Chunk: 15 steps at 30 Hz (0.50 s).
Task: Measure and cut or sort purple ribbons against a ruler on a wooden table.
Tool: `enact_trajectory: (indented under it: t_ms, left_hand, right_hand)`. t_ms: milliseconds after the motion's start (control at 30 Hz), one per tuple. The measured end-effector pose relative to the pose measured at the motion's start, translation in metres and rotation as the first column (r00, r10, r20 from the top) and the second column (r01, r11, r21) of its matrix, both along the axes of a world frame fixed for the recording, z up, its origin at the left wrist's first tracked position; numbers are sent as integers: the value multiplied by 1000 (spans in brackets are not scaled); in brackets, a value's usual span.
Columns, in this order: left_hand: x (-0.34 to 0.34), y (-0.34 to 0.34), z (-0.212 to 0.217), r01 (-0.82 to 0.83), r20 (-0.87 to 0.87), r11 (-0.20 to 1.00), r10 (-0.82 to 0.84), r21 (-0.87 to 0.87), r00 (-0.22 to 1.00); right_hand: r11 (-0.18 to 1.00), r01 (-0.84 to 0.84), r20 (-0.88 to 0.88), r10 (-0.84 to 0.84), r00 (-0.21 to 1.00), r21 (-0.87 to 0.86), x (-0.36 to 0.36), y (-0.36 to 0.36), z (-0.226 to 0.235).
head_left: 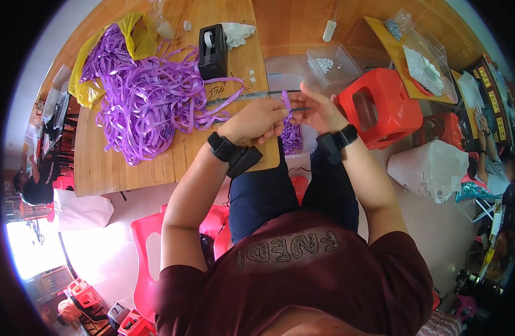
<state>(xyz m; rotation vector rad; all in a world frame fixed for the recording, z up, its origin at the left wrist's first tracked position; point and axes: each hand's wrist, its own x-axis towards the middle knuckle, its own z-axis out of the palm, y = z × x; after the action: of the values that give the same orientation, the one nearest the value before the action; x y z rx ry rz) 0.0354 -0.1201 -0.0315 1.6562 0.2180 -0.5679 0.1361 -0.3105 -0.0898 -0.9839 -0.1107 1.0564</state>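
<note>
My left hand (256,120) is closed at the table's right edge, its fingertips pinching a short strip of purple ribbon (286,99). Opposite it, my right hand (320,111) curls its fingers at the same strip, with its thumb raised. A thin dark rod (301,109) shows between the hands by the ribbon; which fingers bear on it is partly hidden. Below the hands, a clear plastic bin (309,140) holds a heap of curled purple ribbon pieces (291,139). A large tangle of purple ribbon (148,101) lies on the wooden table (173,171) to the left.
A black tape dispenser (213,53) and a yellow plastic bag (138,36) are on the table. To the right stand a red stool (381,106), a clear tub (347,67) with white pieces and a white sack (431,169). Other people sit at the far left and right.
</note>
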Motion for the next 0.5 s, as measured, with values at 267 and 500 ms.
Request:
enact_trajectory:
  t_ms: [267,500]
  left_hand:
    - [1,-3,4,-15,-4,1000,15,-9,1000]
    - [-1,-1,1,-8,-4,1000,8,7,1000]
  right_hand:
    - [875,450,776,-157,611,-177,-22,17,6]
    - [907,368,562,-199,803,-204,-15,12,-3]
